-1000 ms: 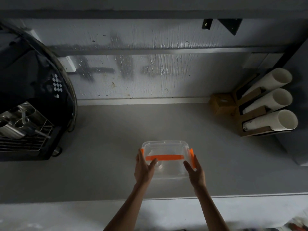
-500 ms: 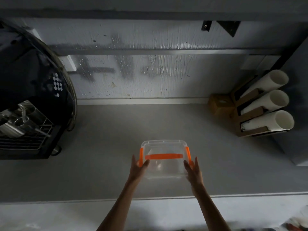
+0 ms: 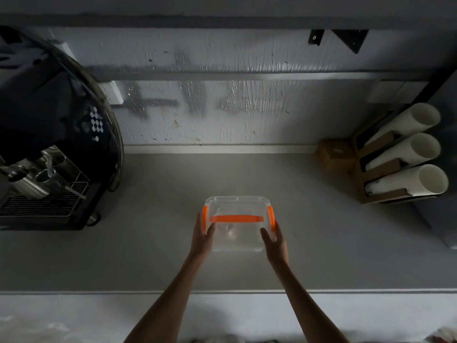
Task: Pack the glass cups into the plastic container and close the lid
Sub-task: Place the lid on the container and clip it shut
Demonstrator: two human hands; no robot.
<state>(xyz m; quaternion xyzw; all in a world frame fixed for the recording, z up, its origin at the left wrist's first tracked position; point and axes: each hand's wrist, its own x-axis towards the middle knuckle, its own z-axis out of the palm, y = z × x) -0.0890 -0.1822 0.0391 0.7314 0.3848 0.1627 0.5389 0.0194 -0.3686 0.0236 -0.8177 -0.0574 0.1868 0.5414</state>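
Observation:
A clear plastic container (image 3: pixel 237 204) sits on the grey counter (image 3: pixel 158 243) in the middle of the head view. Its lid is on, with an orange carry handle (image 3: pixel 236 219) across the top and an orange side latch at each end. Faint glass shapes show through the lid; I cannot count them. My left hand (image 3: pixel 202 237) lies against the left side, fingers at the left latch (image 3: pixel 204 219). My right hand (image 3: pixel 274 241) lies against the right side, fingers at the right latch (image 3: pixel 271 216).
A black espresso machine (image 3: pixel 49 144) with a metal drip tray fills the left. At the right stand a wooden holder with three stacks of white paper cups (image 3: pixel 410 157) and a small brown box (image 3: pixel 335 155). A white wall runs behind the counter.
Both hands have slid off the lid top outward to the container's two sides and now rest at the orange latches. The container has stayed in place.

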